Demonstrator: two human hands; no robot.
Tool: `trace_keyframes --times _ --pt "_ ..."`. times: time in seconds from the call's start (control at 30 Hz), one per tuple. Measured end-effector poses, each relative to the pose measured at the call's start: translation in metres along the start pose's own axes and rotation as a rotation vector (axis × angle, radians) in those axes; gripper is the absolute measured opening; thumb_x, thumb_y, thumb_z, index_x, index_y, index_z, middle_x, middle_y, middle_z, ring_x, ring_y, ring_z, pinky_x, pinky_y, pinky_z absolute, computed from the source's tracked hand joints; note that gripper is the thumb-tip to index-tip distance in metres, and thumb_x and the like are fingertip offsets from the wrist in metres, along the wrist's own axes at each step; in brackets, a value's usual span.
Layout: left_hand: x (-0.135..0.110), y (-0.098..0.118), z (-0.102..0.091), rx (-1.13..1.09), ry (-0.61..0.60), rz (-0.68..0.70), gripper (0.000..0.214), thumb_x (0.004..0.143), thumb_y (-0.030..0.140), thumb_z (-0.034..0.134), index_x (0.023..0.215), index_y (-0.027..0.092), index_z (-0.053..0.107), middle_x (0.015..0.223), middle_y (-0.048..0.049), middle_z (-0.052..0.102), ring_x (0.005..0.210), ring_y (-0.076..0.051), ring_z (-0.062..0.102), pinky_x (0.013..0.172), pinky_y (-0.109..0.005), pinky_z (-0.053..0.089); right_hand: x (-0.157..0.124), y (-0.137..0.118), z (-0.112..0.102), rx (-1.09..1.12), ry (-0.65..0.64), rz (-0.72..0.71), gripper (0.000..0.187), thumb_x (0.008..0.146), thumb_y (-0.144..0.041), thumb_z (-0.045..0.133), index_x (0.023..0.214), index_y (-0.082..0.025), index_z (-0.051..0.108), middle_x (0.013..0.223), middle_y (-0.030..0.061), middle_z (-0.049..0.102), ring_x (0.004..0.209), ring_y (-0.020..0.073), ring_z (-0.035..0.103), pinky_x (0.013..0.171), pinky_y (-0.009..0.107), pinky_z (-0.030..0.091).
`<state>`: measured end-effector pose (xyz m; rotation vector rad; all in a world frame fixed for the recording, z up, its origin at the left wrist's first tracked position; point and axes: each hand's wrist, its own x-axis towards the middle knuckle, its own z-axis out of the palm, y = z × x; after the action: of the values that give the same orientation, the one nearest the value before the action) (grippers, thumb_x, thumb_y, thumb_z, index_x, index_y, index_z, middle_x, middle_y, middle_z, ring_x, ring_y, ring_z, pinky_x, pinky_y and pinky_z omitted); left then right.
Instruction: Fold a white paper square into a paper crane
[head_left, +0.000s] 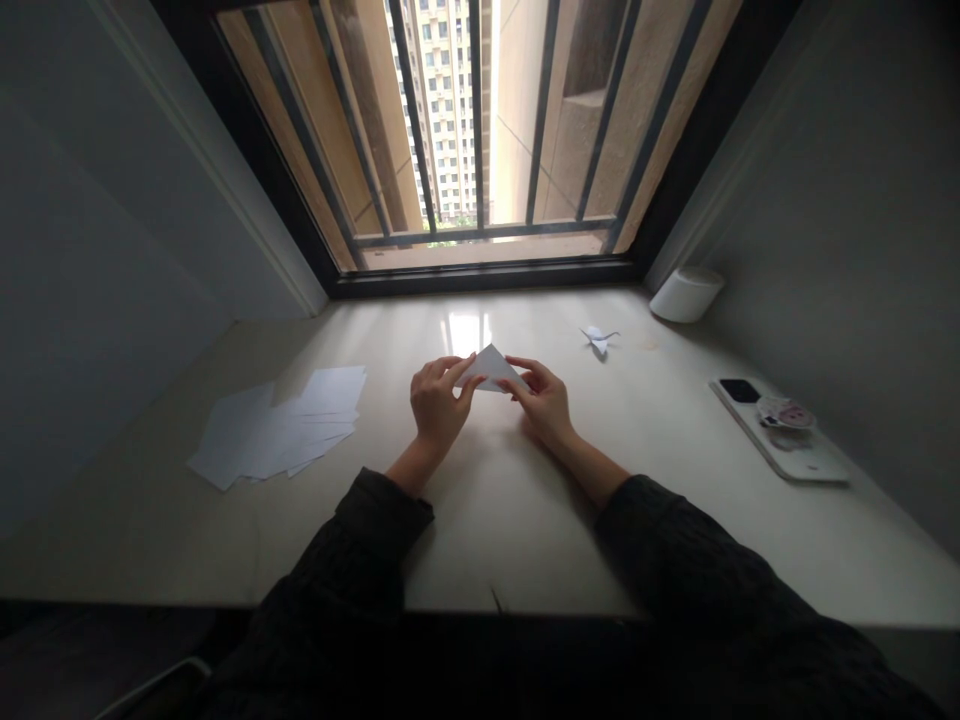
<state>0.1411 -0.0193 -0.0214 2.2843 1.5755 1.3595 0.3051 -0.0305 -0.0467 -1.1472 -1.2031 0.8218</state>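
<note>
A white sheet of paper folded into a triangle is held up between my two hands, its point toward the window. My left hand pinches the left corner between thumb and fingers. On the opposite corner, my right hand grips with its thumb on the near face and its fingers partly hidden behind. A folded paper crane sits on the white sill beyond my right hand. To the left of my left hand lies a loose spread of white paper sheets.
The white sill ends at a front edge near my body. At the right lies a phone with a round grip on its back. A white cylindrical object stands in the far right corner. A barred window closes off the back.
</note>
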Motion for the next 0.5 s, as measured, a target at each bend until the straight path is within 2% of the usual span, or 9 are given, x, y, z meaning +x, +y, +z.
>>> trace_keyframes --times 0.3,0.5 --pt "0.0014 0.0013 -0.0035 -0.026 0.043 -0.027 0.031 0.082 0.041 0.060 0.110 0.029 0.067 0.098 -0.0066 0.068 0.095 -0.025 0.057 0.089 -0.038 0.034 0.0006 0.0010 0.0006 -0.022 -0.009 -0.007 0.048 0.068 -0.047 0.071 0.108 -0.020 0.067 0.067 0.0010 0.066 0.056 0.0144 0.057 0.059 0.029 0.049" --pt "0.0030 -0.0002 -0.0008 -0.122 0.049 -0.104 0.027 0.079 0.040 0.065 0.102 0.027 0.071 0.093 -0.0059 0.067 0.088 -0.021 0.059 0.083 -0.035 0.041 -0.0010 -0.0013 -0.0010 -0.054 -0.022 -0.041 0.048 0.069 -0.047 0.071 0.109 -0.021 0.067 0.071 0.0022 0.067 0.060 0.0153 0.059 0.060 0.028 0.048"
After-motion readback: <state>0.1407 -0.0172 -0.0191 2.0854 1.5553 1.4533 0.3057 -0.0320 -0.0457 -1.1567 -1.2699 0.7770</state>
